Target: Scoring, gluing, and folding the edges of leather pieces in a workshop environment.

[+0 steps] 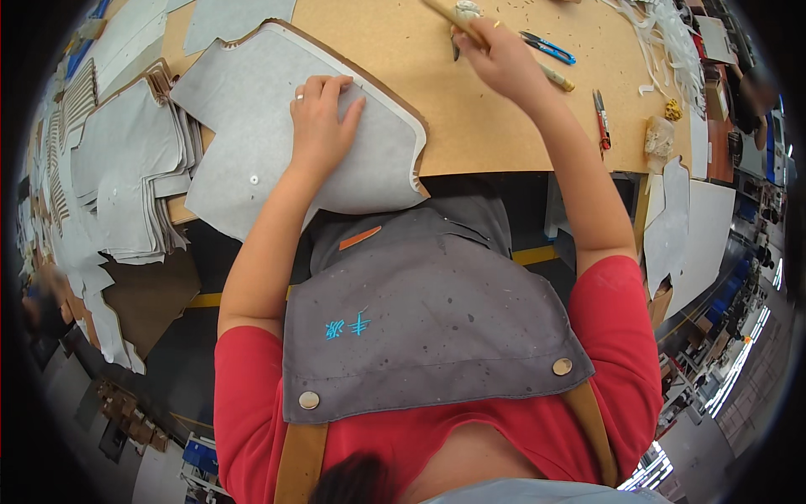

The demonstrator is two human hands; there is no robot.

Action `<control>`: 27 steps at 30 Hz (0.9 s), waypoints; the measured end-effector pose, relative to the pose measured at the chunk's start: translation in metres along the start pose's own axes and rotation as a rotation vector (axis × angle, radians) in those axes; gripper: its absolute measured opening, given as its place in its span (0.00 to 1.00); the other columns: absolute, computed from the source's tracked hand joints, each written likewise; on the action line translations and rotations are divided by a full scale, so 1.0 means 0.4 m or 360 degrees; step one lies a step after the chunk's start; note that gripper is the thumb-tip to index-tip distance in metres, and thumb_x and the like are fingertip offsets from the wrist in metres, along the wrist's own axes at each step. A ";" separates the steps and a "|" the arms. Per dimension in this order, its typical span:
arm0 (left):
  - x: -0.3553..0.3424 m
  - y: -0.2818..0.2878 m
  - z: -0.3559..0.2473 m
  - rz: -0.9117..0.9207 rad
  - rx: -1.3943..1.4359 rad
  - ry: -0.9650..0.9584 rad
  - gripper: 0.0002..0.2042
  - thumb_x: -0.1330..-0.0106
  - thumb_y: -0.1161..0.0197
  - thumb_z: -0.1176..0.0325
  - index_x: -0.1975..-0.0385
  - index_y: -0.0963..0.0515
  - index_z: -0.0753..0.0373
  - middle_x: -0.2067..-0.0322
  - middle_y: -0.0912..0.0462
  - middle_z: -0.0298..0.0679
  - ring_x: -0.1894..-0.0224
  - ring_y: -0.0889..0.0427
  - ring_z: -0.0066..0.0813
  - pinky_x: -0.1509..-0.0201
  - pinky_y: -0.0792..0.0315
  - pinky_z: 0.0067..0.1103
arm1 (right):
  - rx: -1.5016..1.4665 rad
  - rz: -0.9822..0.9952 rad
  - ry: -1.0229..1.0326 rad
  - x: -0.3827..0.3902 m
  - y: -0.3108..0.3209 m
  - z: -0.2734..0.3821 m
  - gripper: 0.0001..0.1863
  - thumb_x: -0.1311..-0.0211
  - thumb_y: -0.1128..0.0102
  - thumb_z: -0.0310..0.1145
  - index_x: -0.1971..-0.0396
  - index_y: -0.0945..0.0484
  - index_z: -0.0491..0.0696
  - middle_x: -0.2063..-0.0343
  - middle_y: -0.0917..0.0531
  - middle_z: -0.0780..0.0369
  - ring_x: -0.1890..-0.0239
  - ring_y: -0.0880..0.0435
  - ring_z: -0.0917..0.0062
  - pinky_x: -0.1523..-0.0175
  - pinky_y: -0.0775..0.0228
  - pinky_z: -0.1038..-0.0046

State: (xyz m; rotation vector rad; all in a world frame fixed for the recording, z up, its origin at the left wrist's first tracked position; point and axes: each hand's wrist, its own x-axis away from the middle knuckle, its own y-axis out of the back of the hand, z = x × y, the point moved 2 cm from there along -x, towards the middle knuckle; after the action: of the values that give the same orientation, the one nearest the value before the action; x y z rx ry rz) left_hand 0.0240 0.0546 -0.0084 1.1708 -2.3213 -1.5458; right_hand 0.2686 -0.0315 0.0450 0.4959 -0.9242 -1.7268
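Observation:
My left hand [323, 126] rests on a large pale grey cut panel [260, 134]. Its fingers lie on the sheet, slightly bent, with the thumb apart. The panel has a brown edge with a white strip along its right side, and its lower part hangs over the table's front edge. Farther right, my right hand [504, 59] is closed around a tan wooden stick-like handle [453, 18], whose far end leaves the top of the view. A similar tan rod end [560, 80] shows beyond the wrist; I cannot tell if it is the same piece. A small white object [467, 8] sits beside the handle.
Right of my right hand lie a blue-and-black cutter [550, 50] and a red-handled tool [602, 122]. White strip scraps [667, 50] pile at the table's right edge, near a clear bag [659, 139]. Stacked grey pieces [126, 160] overhang the left side.

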 end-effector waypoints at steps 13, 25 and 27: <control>-0.049 -0.019 -0.004 0.0174 -0.0335 -0.0160 0.03 0.37 0.46 0.72 0.66 0.30 0.63 0.67 0.26 0.42 0.63 0.26 0.41 0.58 0.35 0.34 | -0.0326 -0.0261 0.0145 0.150 -0.099 -0.021 0.11 0.37 0.45 0.32 0.59 0.23 0.42 0.75 0.25 0.59 0.74 0.28 0.74 0.67 0.37 0.73; 0.052 0.152 0.091 0.0003 0.0222 0.0572 0.05 0.36 0.48 0.77 0.63 0.31 0.68 0.67 0.22 0.51 0.65 0.21 0.47 0.61 0.28 0.31 | -0.0344 -0.0024 0.0394 -0.226 -0.211 0.218 0.12 0.45 0.46 0.34 0.69 0.22 0.40 0.67 0.20 0.45 0.62 0.20 0.53 0.56 0.29 0.59; 0.050 0.139 0.062 0.0020 0.0271 0.0537 0.06 0.36 0.47 0.76 0.61 0.30 0.67 0.68 0.21 0.51 0.64 0.21 0.46 0.60 0.28 0.31 | -0.0249 0.0052 0.0377 -0.316 -0.273 0.272 0.10 0.46 0.47 0.32 0.70 0.21 0.42 0.67 0.19 0.45 0.63 0.19 0.53 0.56 0.28 0.59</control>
State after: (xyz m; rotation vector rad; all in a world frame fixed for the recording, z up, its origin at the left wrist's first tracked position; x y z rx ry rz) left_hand -0.0315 0.0700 0.0196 1.3317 -2.2568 -1.0628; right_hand 0.1686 0.1378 0.0122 0.5641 -0.6206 -1.6541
